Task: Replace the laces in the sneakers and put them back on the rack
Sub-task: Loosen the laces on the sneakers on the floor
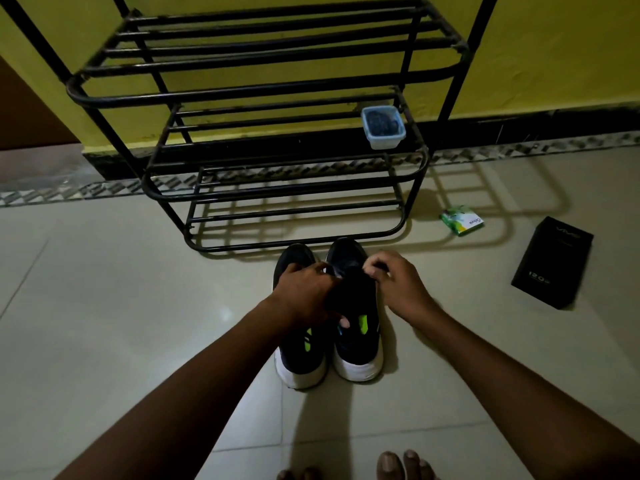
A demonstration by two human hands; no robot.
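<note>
Two dark sneakers with white heels and neon-green accents stand side by side on the tiled floor, toes toward the rack: the left sneaker [298, 344] and the right sneaker [356, 327]. My left hand [306, 292] reaches over the left sneaker and grips the tongue area of the right one, fingers curled. My right hand [394, 285] pinches something small at the right sneaker's lace area; the lace itself is too dark to make out. The black metal shoe rack [277, 188] stands just beyond the shoes.
A clear plastic container [383, 127] with dark contents sits on the rack's middle shelf at right. A small green box [462, 220] and a black box [553, 262] lie on the floor to the right. My bare toes [401, 465] show at the bottom edge.
</note>
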